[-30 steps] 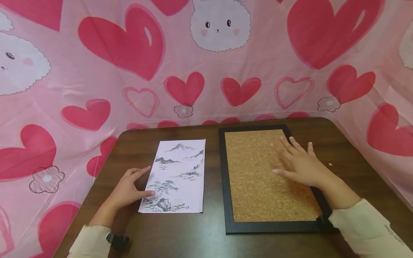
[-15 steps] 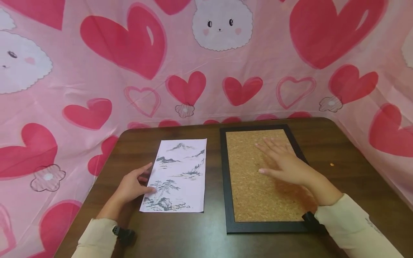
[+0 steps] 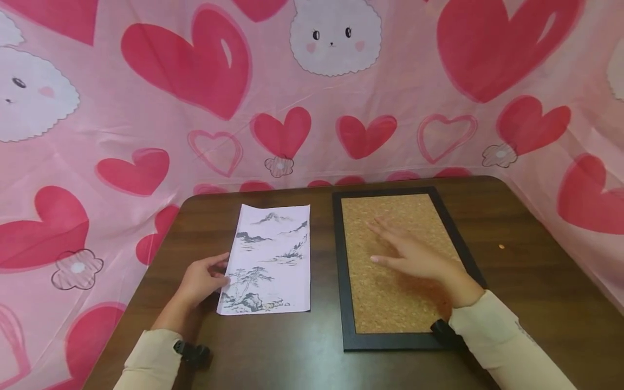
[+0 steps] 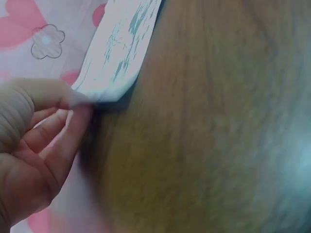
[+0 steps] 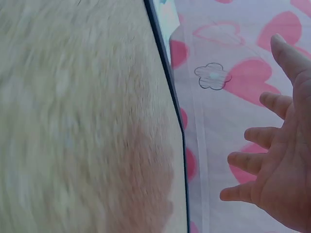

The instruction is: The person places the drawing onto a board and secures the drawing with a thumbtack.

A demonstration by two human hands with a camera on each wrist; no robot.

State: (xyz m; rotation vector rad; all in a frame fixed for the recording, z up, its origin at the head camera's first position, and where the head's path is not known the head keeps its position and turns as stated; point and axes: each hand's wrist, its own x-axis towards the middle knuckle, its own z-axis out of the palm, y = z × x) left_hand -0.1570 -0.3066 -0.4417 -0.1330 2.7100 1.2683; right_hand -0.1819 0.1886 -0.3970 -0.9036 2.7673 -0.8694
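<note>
head view: left grip [image 3: 202, 279] pinches print [image 3: 268, 260]; right grip [image 3: 414, 257] spread above corkboard [image 3: 385, 303].

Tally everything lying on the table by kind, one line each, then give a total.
Ink landscape print, its edge pinched by the left hand: 1
Black-framed cork board, under the flat right hand: 1
Small yellow speck, too small to identify: 1
Total: 3
</note>
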